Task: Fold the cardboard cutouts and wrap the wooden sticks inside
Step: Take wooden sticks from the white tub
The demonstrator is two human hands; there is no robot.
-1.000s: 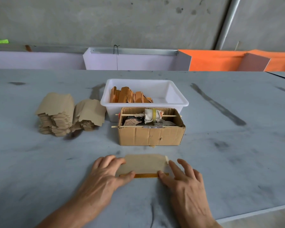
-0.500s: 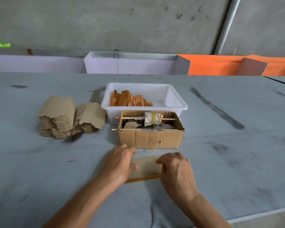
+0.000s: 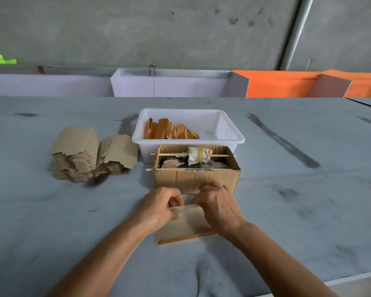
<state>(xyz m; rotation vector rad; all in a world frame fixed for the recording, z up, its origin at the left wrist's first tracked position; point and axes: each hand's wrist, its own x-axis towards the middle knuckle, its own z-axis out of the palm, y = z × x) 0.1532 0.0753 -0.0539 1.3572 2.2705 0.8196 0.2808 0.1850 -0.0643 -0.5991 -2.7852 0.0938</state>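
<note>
The cardboard cutout [image 3: 185,221] lay flat on the table [image 3: 287,211] close in front of us, at the six o'clock side of the scene, with a wooden stick [image 3: 189,237] showing along its near edge. Our left hand [image 3: 159,207] pinched the cutout's far left corner with curled fingers, and our right hand [image 3: 220,205] curled over its far right edge, so we judged the fold was under way but the wrap not yet closed.

At twelve o'clock from our hands, just beyond them, stood an open cardboard box [image 3: 196,179] holding rags and thin skewers. Behind it sat the white tub [image 3: 223,125], with more wooden sticks [image 3: 169,131] inside. At ten o'clock two stacks of cutouts [image 3: 90,155] waited, so we judged much work was left. We could read no brand, label or writing anywhere.
</note>
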